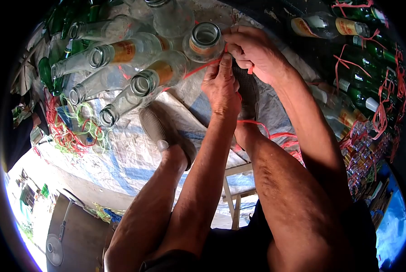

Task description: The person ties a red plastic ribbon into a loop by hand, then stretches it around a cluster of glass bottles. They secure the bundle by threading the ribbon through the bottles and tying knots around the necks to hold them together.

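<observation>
Beside an upright clear glass bottle (205, 38), my left hand (221, 84) pinches a red plastic strip (203, 69) between thumb and fingers. The strip runs from the bottles at the left to my hands. My right hand (252, 50) is just to the right of the same bottle, its fingers curled together round the red strip, with a short end showing below them. Several clear bottles (160, 75) with orange labels lie at the left, necks towards me. Where the strip passes behind the bottles is hidden.
Green bottles (366, 68) tied with red strips lie at the right, near a clear labelled bottle (323, 25). Tangled red and green strips (76, 129) lie at the left on a white and blue sheet (135, 158). My shoes (160, 124) stand below the bottles.
</observation>
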A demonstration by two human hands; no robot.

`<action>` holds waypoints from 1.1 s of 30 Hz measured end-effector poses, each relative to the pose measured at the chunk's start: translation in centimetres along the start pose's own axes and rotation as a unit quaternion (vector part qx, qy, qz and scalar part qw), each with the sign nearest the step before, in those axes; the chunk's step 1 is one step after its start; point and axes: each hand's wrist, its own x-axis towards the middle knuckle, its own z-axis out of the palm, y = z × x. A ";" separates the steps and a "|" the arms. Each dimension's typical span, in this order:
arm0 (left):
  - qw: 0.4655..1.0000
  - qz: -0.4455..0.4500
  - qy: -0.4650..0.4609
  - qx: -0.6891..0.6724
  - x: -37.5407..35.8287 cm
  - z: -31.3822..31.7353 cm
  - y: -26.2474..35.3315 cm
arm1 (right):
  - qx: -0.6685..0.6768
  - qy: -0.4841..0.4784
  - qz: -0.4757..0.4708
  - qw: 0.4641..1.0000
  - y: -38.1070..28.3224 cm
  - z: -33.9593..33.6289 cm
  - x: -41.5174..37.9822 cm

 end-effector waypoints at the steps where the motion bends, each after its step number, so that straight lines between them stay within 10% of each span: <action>1: 1.000 0.000 -0.001 0.001 0.0 0.0 0.0 | -0.003 -0.012 -0.002 1.000 0.0 -0.2 0.1; 18: 0.993 -0.110 -0.001 -0.052 1.6 0.2 0.9 | -0.001 0.144 0.046 0.989 1.6 -2.6 0.6; 33: 0.983 -0.173 0.004 -0.062 2.2 0.6 1.7 | -0.060 0.059 0.063 0.994 4.2 -2.5 1.2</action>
